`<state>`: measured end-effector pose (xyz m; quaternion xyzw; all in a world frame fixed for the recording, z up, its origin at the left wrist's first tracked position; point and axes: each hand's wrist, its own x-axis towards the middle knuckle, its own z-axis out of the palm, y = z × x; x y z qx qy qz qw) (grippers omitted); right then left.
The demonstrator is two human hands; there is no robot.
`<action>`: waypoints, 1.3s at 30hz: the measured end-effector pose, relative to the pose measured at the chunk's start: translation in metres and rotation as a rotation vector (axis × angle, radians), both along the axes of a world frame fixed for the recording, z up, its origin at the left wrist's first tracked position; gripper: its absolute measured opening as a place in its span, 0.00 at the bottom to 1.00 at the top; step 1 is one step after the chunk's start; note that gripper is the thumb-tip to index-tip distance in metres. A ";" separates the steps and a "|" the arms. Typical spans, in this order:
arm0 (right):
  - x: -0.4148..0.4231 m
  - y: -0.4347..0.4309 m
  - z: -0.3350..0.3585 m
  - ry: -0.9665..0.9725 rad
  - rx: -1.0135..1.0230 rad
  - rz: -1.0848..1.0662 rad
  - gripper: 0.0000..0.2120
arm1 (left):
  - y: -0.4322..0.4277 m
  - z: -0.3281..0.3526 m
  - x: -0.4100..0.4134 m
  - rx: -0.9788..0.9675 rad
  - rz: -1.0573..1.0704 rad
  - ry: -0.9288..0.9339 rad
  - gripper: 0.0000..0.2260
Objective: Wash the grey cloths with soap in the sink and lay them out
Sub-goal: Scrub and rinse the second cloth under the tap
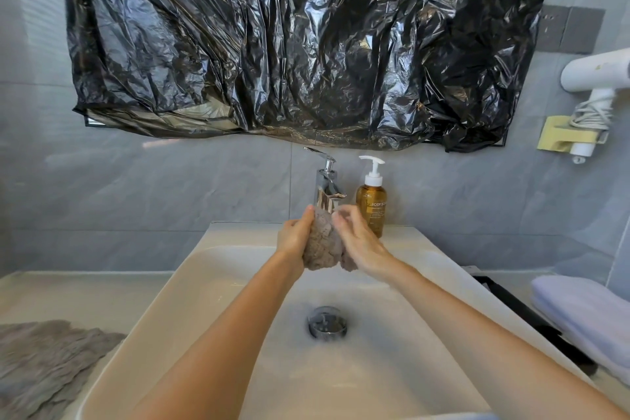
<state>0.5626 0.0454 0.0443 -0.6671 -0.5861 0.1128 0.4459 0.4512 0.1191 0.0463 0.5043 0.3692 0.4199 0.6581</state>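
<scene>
A bunched, wet grey cloth [324, 244] is held over the white sink [218, 276], right under the chrome tap [328, 186]. My left hand [295, 237] grips its left side, fingers curled round it. Against its right side lies my right hand [358, 239], blurred, the fingers bent over the cloth's top. An amber soap pump bottle [372, 198] stands on the sink's back rim, just right of the tap. A second grey cloth [44, 365] lies spread flat on the counter at the left.
The sink's drain [327, 323] sits below my hands. A folded lilac towel [586, 314] lies on the right counter beside a black bar [521, 314]. Black plastic sheeting [300, 41] covers the wall above. A white hair dryer [595, 78] hangs at the right.
</scene>
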 end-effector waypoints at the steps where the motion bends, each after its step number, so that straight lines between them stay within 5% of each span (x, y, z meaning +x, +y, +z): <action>1: 0.007 0.001 0.007 0.047 0.031 -0.040 0.16 | 0.001 0.003 -0.003 -0.025 0.000 -0.022 0.23; 4: 0.024 0.003 0.040 -0.066 0.011 -0.182 0.18 | 0.006 0.007 -0.007 -0.084 0.012 -0.059 0.25; 8: 0.009 0.008 0.093 -0.205 -0.032 -0.087 0.29 | 0.006 0.009 -0.006 -0.087 0.002 -0.049 0.22; 13: -0.015 0.031 0.111 -0.427 -0.067 -0.012 0.25 | 0.010 0.010 -0.006 -0.067 0.012 -0.039 0.24; 22: -0.021 0.023 0.107 -0.518 -0.156 0.003 0.25 | 0.007 0.016 -0.021 -0.069 0.018 -0.098 0.21; 28: -0.032 -0.020 0.091 -0.489 0.182 -0.042 0.10 | 0.008 0.037 -0.054 -0.127 -0.003 -0.131 0.26; 32: -0.051 -0.050 0.075 -0.464 -0.014 0.154 0.23 | -0.013 0.063 -0.084 -0.149 -0.094 -0.103 0.13; 34: -0.061 -0.054 0.067 -0.479 0.045 0.174 0.26 | -0.023 0.069 -0.097 -0.230 -0.148 -0.112 0.12; 39: -0.078 -0.056 0.057 -0.412 0.175 0.064 0.06 | -0.049 0.069 -0.129 -0.375 -0.159 -0.222 0.12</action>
